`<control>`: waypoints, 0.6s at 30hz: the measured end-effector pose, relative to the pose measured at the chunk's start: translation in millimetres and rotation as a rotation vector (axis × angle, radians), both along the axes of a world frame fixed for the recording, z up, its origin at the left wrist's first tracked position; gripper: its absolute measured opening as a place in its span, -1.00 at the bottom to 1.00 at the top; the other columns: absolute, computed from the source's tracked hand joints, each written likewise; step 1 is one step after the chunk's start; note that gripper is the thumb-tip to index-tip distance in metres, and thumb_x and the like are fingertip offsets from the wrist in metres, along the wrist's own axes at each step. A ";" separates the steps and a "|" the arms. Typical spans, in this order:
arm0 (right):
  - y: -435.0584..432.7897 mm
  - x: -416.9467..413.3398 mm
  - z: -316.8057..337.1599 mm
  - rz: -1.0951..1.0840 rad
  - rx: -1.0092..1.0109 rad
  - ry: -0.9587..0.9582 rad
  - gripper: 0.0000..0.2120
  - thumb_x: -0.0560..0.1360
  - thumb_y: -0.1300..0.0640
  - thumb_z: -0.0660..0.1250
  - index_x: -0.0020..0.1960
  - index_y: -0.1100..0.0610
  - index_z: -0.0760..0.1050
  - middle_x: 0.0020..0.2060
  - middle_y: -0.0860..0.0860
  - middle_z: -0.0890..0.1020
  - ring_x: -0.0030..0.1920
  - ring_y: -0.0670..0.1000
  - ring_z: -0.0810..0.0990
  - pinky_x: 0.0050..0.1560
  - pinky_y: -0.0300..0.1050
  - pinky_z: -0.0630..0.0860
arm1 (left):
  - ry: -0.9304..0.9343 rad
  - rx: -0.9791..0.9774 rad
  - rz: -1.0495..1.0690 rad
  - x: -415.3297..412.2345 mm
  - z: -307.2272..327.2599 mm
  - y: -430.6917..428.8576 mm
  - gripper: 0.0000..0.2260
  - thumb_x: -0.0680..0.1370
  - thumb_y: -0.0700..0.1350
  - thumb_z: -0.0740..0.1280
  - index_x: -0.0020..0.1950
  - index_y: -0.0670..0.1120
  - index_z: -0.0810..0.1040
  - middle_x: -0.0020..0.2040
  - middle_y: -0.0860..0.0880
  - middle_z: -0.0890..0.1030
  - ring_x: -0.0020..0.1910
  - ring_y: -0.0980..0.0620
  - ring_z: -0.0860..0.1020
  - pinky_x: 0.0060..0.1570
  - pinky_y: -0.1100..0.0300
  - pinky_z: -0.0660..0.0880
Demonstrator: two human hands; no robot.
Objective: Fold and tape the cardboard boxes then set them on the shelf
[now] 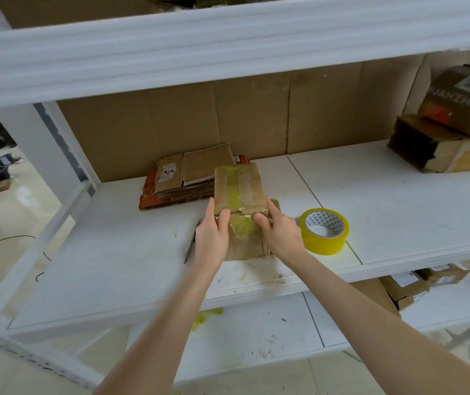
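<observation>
A small brown cardboard box (240, 189) with yellowish tape over its top stands on the white shelf (384, 195), near the front middle. My left hand (212, 235) holds its left side, thumb on the near face and fingers along the side. My right hand (280, 232) holds its right side the same way. A roll of yellow tape (325, 230) lies flat on the shelf just right of my right hand. Behind the box lies a stack of flattened cardboard boxes (182, 181).
Folded boxes (453, 132) are piled at the shelf's far right. A cardboard sheet (199, 124) lines the back. A thin dark tool (189, 250) lies left of my left wrist. A white shelf beam (199, 44) hangs overhead. More boxes (416, 283) sit on the lower shelf.
</observation>
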State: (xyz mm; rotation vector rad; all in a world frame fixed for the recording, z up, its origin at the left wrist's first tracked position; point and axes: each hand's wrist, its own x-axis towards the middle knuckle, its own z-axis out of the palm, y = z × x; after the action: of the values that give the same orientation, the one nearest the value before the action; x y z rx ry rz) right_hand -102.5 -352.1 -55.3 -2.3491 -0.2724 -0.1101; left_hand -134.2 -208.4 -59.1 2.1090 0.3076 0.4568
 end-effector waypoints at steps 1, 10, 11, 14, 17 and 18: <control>-2.5 0.4 -1.5 0.013 0.017 0.032 -0.53 0.62 -0.14 0.08 0.51 -0.09 0.21 0.05 0.08 0.63 0.06 0.17 0.58 0.00 -0.01 0.50 | -0.011 0.001 0.004 -0.2 0.8 1.2 -0.55 0.65 0.09 0.02 0.52 -0.01 0.21 -0.05 0.13 0.56 -0.10 0.24 0.52 -0.14 0.46 0.43; -10.5 18.9 28.3 0.038 0.630 0.427 -0.35 0.48 -0.31 0.26 0.40 0.09 0.40 0.22 -0.05 0.57 0.18 -0.03 0.54 0.15 -0.10 0.48 | 0.276 -0.490 -0.047 18.8 40.0 10.1 -0.51 0.53 0.20 0.27 0.38 -0.01 0.45 0.21 0.02 0.58 0.20 -0.01 0.53 0.24 0.02 0.43; -10.3 20.5 31.9 0.043 0.680 0.430 -0.38 0.47 -0.26 0.31 0.38 0.10 0.41 0.12 -0.06 0.60 0.07 -0.09 0.58 0.00 -0.21 0.51 | 0.247 -0.415 -0.077 17.6 43.7 6.3 -0.63 0.53 0.12 0.30 0.30 0.01 0.52 0.11 0.05 0.63 0.10 0.04 0.58 0.13 0.08 0.49; -21.0 31.0 41.8 -0.011 0.791 0.333 -0.50 0.44 -0.04 0.46 0.31 0.08 0.42 -0.03 -0.03 0.63 -0.19 -0.16 0.64 -0.30 -0.35 0.50 | 0.046 -0.194 -0.104 11.3 63.9 -10.5 -0.74 0.41 0.05 0.31 0.09 0.12 0.56 0.03 0.10 0.65 0.02 0.09 0.60 0.11 0.04 0.51; -34.9 39.6 61.4 -0.003 0.843 0.224 -0.54 0.43 0.13 0.46 0.27 0.03 0.39 -0.01 0.03 0.66 -0.22 -0.15 0.66 -0.31 -0.35 0.51 | -0.112 -0.050 -0.140 19.7 83.1 -23.8 -0.47 0.43 -0.06 0.31 0.42 0.03 0.39 0.26 0.06 0.56 0.22 0.06 0.53 0.24 0.02 0.46; -40.3 42.1 68.4 0.008 0.832 0.181 -0.49 0.42 0.19 0.45 0.31 0.00 0.35 0.00 0.04 0.65 -0.18 -0.13 0.66 -0.27 -0.33 0.52 | -0.139 -0.042 -0.168 25.8 87.2 -27.7 -0.44 0.47 -0.14 0.31 0.47 0.00 0.31 0.32 0.02 0.51 0.27 0.04 0.49 0.28 0.01 0.43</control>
State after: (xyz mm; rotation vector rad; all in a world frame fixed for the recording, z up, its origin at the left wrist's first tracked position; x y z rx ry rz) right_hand -60.5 -392.4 13.1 -1.5179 -0.1100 0.0001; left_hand -108.3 -236.1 28.1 2.0307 0.0588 0.4900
